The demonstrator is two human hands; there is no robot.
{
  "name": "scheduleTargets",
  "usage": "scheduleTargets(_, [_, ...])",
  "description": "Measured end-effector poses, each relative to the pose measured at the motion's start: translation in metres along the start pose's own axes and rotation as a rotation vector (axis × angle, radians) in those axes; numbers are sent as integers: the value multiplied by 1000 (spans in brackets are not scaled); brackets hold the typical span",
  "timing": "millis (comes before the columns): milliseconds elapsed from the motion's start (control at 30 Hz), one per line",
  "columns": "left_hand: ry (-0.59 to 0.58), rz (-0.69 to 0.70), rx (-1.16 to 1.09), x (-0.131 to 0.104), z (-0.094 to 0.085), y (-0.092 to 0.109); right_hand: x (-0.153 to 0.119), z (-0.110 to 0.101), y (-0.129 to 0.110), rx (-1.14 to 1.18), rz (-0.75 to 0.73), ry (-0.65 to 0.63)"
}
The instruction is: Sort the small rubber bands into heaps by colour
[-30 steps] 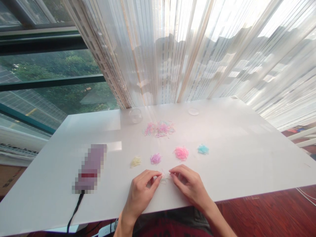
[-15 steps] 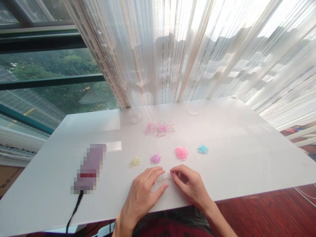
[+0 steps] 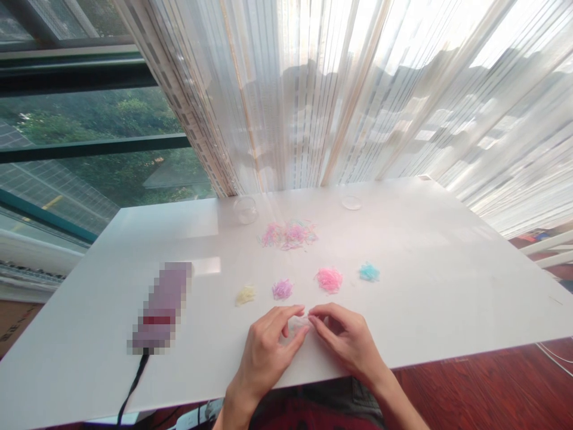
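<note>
My left hand point(image 3: 271, 346) rests over the table's front part, its thumb and fingers curved apart around a few pale small pieces point(image 3: 299, 323). Close beside it, my right hand point(image 3: 348, 334) has thumb and index finger pinched together; what they hold is too small to make out. Just beyond the hands lie four small heaps: yellow point(image 3: 246, 295), purple point(image 3: 282, 289), pink point(image 3: 329, 280) and blue point(image 3: 369, 272). A larger heap of mixed colours point(image 3: 290, 234) lies behind them.
A clear round container point(image 3: 246, 210) and a clear round lid point(image 3: 351, 203) are at the white table's point(image 3: 447, 269) back. On the left lies a blurred purple object point(image 3: 163, 304) with a black strap point(image 3: 133, 385). Sheer curtains point(image 3: 304, 95) hang behind.
My left hand has shifted slightly right, closer to my right hand, and its fingertips now extend further over the pale pieces. My right hand has barely moved.
</note>
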State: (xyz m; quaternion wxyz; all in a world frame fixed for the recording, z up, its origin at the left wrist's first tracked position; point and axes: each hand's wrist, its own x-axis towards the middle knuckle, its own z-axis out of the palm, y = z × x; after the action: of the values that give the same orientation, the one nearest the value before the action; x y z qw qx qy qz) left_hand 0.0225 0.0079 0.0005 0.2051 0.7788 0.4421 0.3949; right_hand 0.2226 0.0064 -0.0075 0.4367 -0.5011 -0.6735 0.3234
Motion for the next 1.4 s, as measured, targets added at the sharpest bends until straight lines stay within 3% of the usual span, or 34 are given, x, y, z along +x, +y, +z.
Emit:
scheduleTargets(500, [52,-18,-155,-3,5,-1,0,-4,-3,56,-62,-68])
scheduleTargets(1400, [84,-38,-153,-7,7,-5,1,-4,-3,-17,-114,-21])
